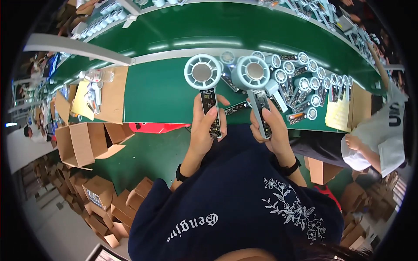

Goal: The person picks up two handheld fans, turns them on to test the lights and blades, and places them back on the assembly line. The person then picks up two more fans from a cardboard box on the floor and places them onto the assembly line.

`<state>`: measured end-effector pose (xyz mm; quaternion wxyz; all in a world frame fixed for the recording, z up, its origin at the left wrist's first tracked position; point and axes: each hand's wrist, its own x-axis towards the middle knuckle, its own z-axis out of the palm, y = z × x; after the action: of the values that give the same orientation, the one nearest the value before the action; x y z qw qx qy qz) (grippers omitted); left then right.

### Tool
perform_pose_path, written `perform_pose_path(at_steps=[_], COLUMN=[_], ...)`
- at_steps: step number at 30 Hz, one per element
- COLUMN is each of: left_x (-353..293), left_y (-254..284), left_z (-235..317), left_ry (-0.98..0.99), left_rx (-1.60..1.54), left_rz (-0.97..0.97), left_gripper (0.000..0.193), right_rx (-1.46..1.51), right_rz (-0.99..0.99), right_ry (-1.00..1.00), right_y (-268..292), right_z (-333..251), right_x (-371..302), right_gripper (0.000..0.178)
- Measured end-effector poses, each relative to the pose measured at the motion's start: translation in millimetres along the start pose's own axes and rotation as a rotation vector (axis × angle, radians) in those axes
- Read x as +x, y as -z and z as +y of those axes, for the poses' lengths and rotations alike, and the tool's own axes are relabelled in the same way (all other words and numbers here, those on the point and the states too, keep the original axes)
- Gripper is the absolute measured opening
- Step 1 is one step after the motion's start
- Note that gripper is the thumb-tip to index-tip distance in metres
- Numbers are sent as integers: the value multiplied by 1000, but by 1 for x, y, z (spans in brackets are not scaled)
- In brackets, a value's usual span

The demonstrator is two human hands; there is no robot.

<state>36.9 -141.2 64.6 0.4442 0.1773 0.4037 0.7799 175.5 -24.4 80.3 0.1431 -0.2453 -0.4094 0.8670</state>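
Note:
Two partly built handheld fans are held upright side by side, their round pale-blue heads up and dark circuit boards showing along the handles. My left hand (204, 124) is closed round the handle of the left fan (203, 71), thumb lying on its board. In my right hand (270, 126) is the right fan (254, 73), gripped by its handle with the thumb pressed near the board. Behind and right of it, several similar fans (301, 85) lie on the green bench (152, 95) with boards exposed. One loose circuit board (237, 108) rests between my hands.
A cardboard sheet (114, 93) with yellow paper and small parts covers the bench's left side. Yellow paper (338, 114) lies at the right end. An open carton (78, 145) stands below left. Another person in a pale top (379, 126) is close on the right. A raised shelf (196, 26) runs behind.

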Motion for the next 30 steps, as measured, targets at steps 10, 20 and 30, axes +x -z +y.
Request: perform_pose_path(at_steps=[10,20,30], left_x=[11,27,38], left_y=[-16,-26,-45], left_z=[-8,-15,-34], left_ry=[0,28,26], left_rx=[60,72,124], left_rz=[-36,-65,-83], left_gripper=[39,44,52], right_rx=[33,27,30], right_rz=[21,12,53], right_ry=[58,99,165], right_y=[5,13,31], right_z=[1,0,3], right_x=[3,6,1], right_gripper=[43,42,32])
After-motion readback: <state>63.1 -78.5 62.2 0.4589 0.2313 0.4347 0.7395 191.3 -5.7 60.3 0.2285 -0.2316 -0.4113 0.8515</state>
